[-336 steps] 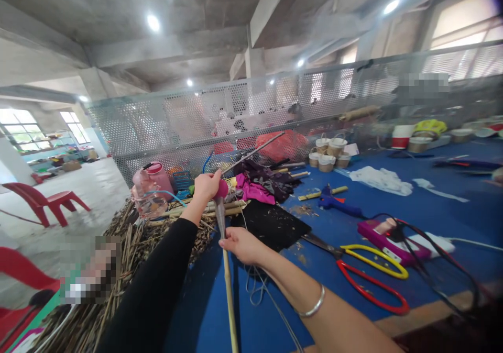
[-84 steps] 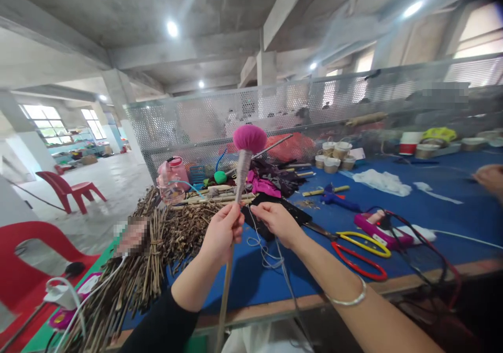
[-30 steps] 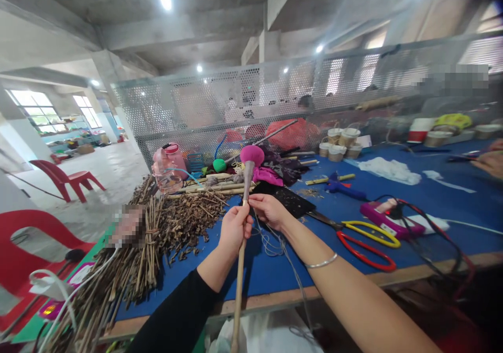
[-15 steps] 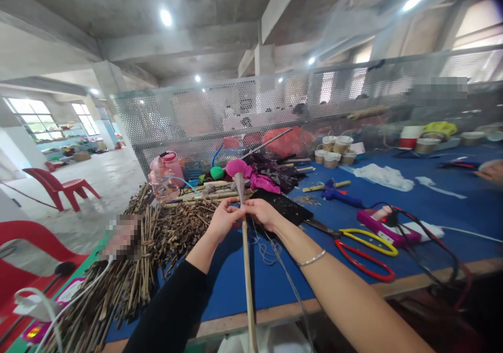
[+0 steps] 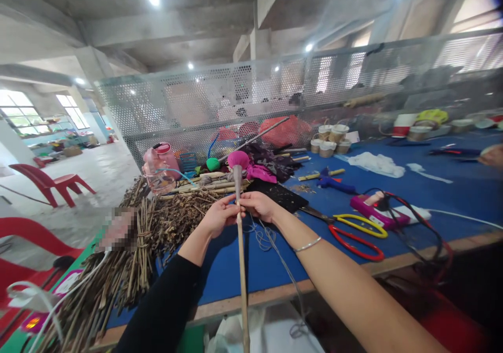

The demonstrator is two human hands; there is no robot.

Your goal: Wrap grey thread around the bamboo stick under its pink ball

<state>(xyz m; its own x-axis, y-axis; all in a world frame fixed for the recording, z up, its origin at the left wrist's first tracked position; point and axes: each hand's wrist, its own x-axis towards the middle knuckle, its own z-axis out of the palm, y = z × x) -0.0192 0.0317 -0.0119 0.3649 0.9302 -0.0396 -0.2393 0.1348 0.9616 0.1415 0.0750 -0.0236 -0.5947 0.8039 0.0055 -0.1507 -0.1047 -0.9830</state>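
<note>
Head view: two hands pinch one pale stick (image 5: pixel 242 269) below its single magenta padded head (image 5: pixel 238 159).
The left hand (image 5: pixel 218 218) presses thumb and fingers together on the stick from the left, the right hand (image 5: pixel 260 206) from the right, fingertips meeting near the lower end of the grey binding (image 5: pixel 237 181); bare stick runs down between the forearms. Whether the right fingers also grip thread is hidden. The blue tabletop (image 5: pixel 220 279) bears one pair of scissors (image 5: pixel 330 220) and five clustered pots (image 5: pixel 327 149).

A workshop, shown by bare concrete beams (image 5: pixel 168 28), a blue worktable (image 5: pixel 220 277), scissors (image 5: pixel 329 219) and bundled dry stalks (image 5: pixel 121 269).
</note>
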